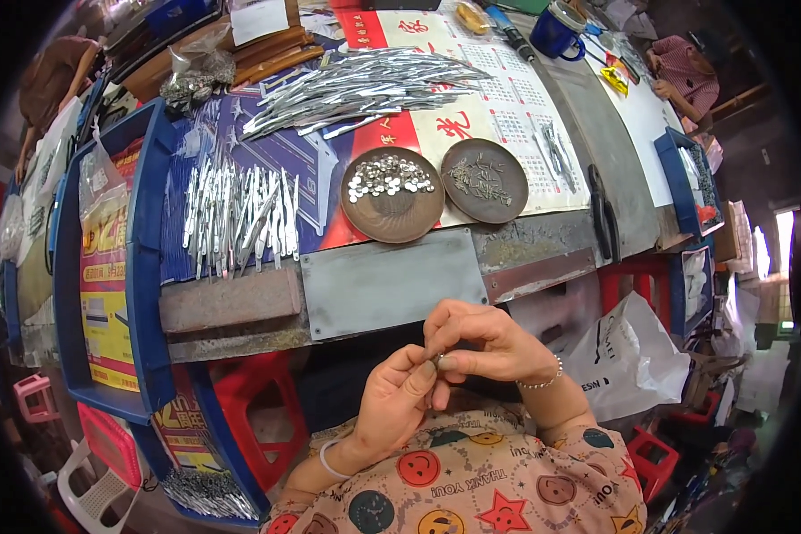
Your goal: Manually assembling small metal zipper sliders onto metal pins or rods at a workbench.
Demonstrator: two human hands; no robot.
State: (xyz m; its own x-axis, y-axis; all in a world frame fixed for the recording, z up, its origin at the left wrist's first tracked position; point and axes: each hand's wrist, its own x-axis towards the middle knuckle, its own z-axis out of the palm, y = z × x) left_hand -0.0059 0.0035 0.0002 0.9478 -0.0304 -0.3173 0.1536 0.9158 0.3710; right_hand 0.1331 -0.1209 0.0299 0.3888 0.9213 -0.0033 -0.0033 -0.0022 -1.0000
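Observation:
Over my lap, just in front of the bench edge, my left hand [402, 384] and my right hand [482, 343] meet with their fingertips pinched together. A tiny part sits between them, mostly hidden by the fingers, so its kind does not show. Beyond my hands a grey metal plate [392, 283] lies at the front of the bench. Behind it stand two round brown dishes: the left dish [392, 222] holds small shiny metal discs [390, 176], and the right dish [507, 209] holds small thin metal pins [479, 181].
Thin metal strips lie in a row [242, 214] at left and a big pile [365, 87] at the back. Black-handled pliers [603, 214] rest right of the dishes. A blue tray [142, 258] flanks the left; a blue mug [556, 34] stands far right. Another person [685, 76] sits across.

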